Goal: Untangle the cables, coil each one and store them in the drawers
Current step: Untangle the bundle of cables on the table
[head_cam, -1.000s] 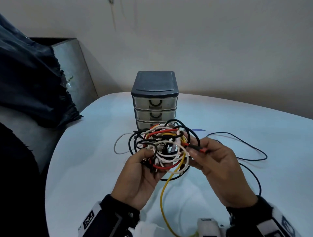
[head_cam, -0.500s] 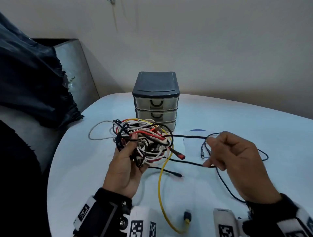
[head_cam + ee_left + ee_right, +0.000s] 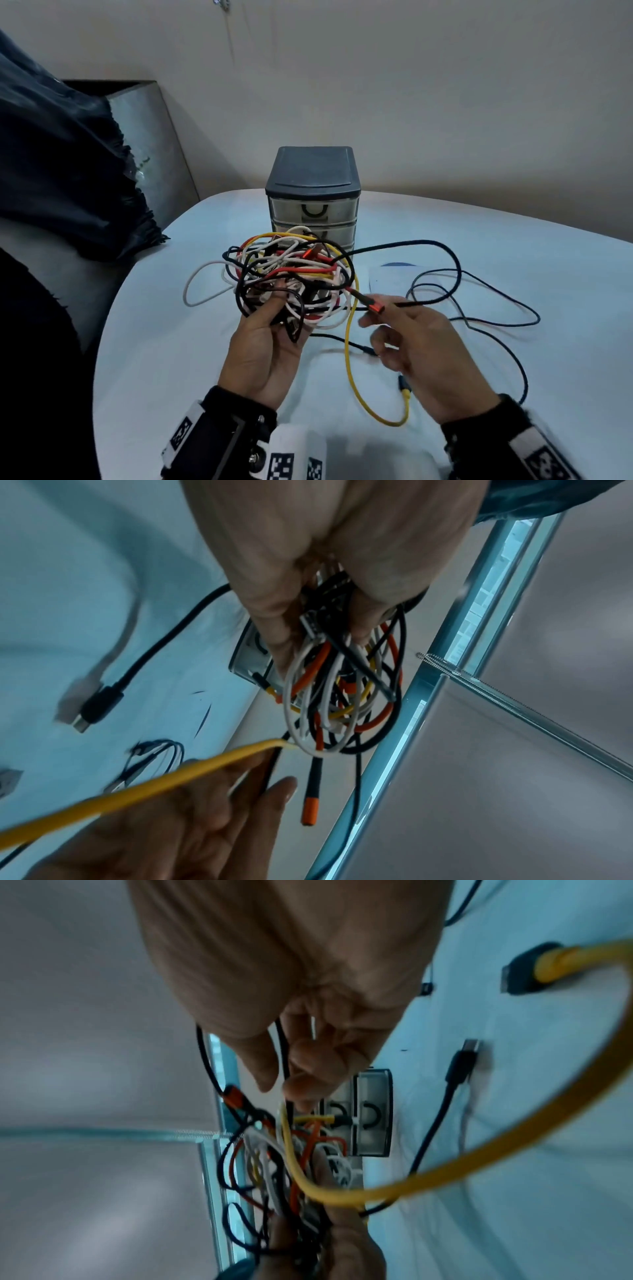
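Observation:
My left hand (image 3: 282, 310) grips a tangle of cables (image 3: 294, 274) in black, white, red and yellow, held above the table in front of the small drawer unit (image 3: 313, 192), whose drawers are closed. My right hand (image 3: 387, 318) is just right of the tangle and pinches a black cable (image 3: 455, 267) that loops out to the right and back into the tangle. A red plug (image 3: 375, 306) sticks out of the tangle beside the right hand's fingers. A yellow cable (image 3: 349, 342) hangs from the tangle down to the table. In the left wrist view my left hand (image 3: 308, 601) is closed round the tangle (image 3: 342, 696).
Thin black cable (image 3: 496, 315) lies in loose loops on the white table (image 3: 513, 240) at the right, near a white sheet (image 3: 394, 281). A black plug (image 3: 462, 1061) lies on the table. Dark cloth (image 3: 51, 154) and a grey metal panel (image 3: 147, 144) stand left of the table's edge.
The right hand pulled a black cable out to the right, then came back left to the tangle beside the red plug. The left hand keeps hold of the tangle.

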The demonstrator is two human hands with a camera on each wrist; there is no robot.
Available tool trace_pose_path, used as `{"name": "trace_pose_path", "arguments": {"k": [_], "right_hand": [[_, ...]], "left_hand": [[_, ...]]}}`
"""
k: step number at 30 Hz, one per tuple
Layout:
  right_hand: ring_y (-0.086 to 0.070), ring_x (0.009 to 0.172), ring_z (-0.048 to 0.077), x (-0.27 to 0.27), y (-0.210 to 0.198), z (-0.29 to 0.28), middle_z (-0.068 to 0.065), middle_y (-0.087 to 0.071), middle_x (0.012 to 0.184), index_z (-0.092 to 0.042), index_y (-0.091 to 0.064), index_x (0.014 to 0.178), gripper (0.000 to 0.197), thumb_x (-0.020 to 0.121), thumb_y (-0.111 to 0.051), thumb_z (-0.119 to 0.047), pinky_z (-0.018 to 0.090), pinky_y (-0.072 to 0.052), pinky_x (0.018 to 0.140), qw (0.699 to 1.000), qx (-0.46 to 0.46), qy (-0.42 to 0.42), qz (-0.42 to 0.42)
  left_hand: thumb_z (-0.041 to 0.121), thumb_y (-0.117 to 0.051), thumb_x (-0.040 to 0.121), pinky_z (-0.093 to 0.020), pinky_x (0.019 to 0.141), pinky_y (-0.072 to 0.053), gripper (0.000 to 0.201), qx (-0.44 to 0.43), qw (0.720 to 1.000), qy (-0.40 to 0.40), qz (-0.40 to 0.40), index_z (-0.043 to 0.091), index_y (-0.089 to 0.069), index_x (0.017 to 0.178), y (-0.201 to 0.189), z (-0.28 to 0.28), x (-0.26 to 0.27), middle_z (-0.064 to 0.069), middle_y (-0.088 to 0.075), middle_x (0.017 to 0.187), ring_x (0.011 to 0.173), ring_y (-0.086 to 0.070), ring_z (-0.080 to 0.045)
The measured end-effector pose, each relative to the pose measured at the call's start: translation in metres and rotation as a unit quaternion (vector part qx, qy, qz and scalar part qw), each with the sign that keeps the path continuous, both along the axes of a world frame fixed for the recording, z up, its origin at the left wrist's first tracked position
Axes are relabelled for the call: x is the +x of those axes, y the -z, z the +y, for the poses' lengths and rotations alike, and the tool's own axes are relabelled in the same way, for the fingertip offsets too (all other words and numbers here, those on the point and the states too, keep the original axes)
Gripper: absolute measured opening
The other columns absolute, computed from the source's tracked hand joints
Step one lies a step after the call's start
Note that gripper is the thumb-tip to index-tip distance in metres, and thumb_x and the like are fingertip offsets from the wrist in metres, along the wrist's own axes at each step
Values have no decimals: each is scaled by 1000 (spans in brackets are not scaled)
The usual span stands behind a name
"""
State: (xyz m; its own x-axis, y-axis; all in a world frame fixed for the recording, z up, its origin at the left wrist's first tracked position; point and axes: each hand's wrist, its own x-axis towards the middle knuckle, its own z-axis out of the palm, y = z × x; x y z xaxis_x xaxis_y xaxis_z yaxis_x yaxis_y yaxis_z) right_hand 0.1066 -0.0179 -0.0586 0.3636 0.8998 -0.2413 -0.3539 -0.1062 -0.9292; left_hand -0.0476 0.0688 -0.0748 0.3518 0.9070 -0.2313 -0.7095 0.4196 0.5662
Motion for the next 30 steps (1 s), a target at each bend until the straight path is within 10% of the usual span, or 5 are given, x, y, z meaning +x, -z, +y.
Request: {"name": "trace_pose_path", "arguments": {"k": [5,10,20,30], "right_hand": [[-63,51,22,3,-3,5,15,-71,70,-2,-71,85,28,100,-53,-18,23,-43,42,988,32,74,-128],[-59,48,12,49,-10,-4,5,-66,60,-6,-67,82,27,95,-60,-28,17,-45,44,957,89,275,-21],[-52,59,12,-10,13,10,6,-72,89,-15,-80,90,20,88,-62,-24,19,-36,45,999,19,17,24],[-60,57,16,47,-23,-9,2,-70,77,-22,-57,74,30,103,-48,-21,22,-49,48,934,155,316,-69]], "left_hand": [[13,-56,82,-28,68,-60,27,14,999,19,33,17,-68,105,2,3,-4,-1,-76,93,80,-72,-13],[13,-57,83,-30,68,-59,33,4,1000,-12,24,17,-63,116,6,16,-16,-1,-74,96,77,-71,-12],[10,-47,98,-31,62,-60,28,5,999,16,50,14,-63,119,7,2,-3,-3,-76,96,78,-74,-14],[13,-54,96,-37,64,-60,26,-3,983,-22,182,27,-63,116,10,12,-16,0,-74,88,73,-67,-21]]}}
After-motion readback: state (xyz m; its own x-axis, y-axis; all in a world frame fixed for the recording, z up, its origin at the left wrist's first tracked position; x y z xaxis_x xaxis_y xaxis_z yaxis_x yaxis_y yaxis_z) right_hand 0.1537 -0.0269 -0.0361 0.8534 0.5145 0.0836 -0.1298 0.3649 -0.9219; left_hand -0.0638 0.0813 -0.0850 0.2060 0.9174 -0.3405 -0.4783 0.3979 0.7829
